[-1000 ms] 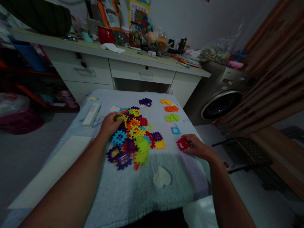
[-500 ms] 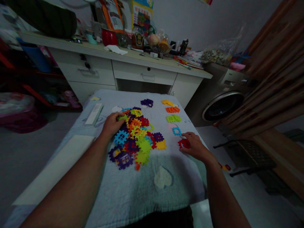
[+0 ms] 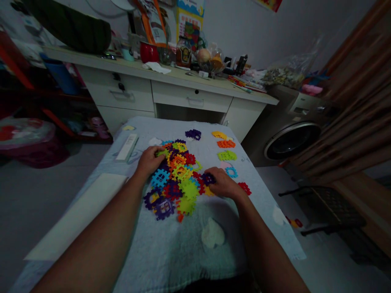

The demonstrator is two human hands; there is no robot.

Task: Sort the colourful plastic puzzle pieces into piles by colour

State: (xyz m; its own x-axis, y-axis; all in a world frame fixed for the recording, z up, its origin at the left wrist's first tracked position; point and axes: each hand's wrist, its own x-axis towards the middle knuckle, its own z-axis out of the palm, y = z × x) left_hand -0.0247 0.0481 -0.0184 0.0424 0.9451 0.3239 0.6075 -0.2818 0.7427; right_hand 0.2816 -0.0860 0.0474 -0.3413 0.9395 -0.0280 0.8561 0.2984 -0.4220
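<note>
A mixed pile of plastic interlocking building tiles (image 3: 181,173) lies on the cloth-covered table. My left hand (image 3: 149,162) rests at the pile's far left side, fingers closed around a lime green tile (image 3: 163,153). At the right edge of the pile, my right hand (image 3: 223,183) pinches a dark purple tile (image 3: 209,179), partly covered by the fingers. A yellow tile (image 3: 209,191) lies beneath that hand. To the right runs a column of separate tiles: yellow (image 3: 219,134), orange (image 3: 226,144), lime green (image 3: 227,155), blue (image 3: 231,172) and red (image 3: 244,188).
Purple tiles (image 3: 193,134) lie apart near the table's far edge. On the left are a white box (image 3: 127,147) and a long white board (image 3: 79,215). A cluttered desk (image 3: 189,87) stands behind, with a washing machine (image 3: 290,130) at the right.
My right hand has moved left from the red tile, which now lies uncovered, to the purple tile at the pile's edge. My left hand stays at the green tile. The view has shifted slightly.
</note>
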